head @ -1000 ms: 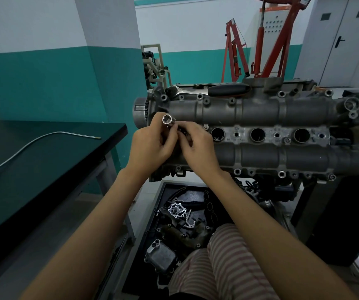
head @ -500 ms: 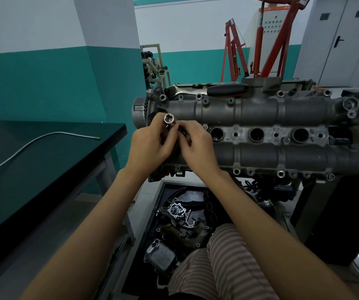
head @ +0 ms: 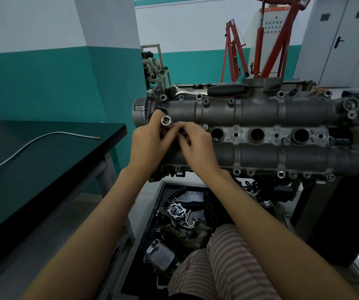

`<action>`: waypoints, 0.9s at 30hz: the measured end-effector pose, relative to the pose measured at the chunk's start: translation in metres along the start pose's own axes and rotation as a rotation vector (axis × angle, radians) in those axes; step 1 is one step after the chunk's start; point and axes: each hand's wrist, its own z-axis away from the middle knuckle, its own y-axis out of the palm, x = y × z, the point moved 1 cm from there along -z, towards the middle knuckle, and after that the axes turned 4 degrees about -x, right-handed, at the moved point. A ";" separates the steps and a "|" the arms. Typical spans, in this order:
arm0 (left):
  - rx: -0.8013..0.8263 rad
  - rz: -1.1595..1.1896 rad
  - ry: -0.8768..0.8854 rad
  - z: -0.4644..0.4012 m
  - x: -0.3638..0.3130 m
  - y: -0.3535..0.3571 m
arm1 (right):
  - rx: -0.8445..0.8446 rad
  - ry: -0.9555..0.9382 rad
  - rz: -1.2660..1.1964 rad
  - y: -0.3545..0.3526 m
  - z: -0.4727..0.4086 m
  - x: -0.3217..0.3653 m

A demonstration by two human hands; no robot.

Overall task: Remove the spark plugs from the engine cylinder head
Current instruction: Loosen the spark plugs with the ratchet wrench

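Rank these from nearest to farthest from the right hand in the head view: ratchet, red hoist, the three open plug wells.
From the right hand:
1. Left well, beside it.
2. Middle well.
3. Ratchet atop the head, and right well: too close to call.
4. Red hoist, at the back.

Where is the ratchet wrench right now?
In the head view, the black-handled chrome ratchet wrench lies along the far top edge of the grey metal cylinder head, beyond both hands and in front of the red engine hoist.

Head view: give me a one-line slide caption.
Both hands hold a socket at the left end of the cylinder head, beside three open plug wells.
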 end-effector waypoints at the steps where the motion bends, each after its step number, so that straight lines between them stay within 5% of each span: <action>1: 0.009 -0.002 0.002 0.000 0.000 0.000 | 0.010 -0.013 0.004 -0.001 0.000 0.001; 8: 0.177 0.094 0.076 -0.004 0.004 -0.011 | 0.128 -0.007 -0.006 -0.004 -0.001 0.003; 14: 0.124 0.057 0.023 -0.005 0.000 -0.012 | 0.017 0.135 0.073 0.000 -0.008 0.002; 20: 0.234 -0.031 0.043 -0.012 -0.020 -0.023 | 0.222 -0.046 0.075 -0.013 -0.008 0.006; 24: 0.326 -0.262 0.103 -0.020 -0.033 -0.029 | 0.319 -0.010 0.042 -0.018 -0.007 0.006; 27: 0.334 -0.565 -0.021 -0.035 -0.041 -0.024 | 0.157 0.001 0.027 -0.025 0.001 0.006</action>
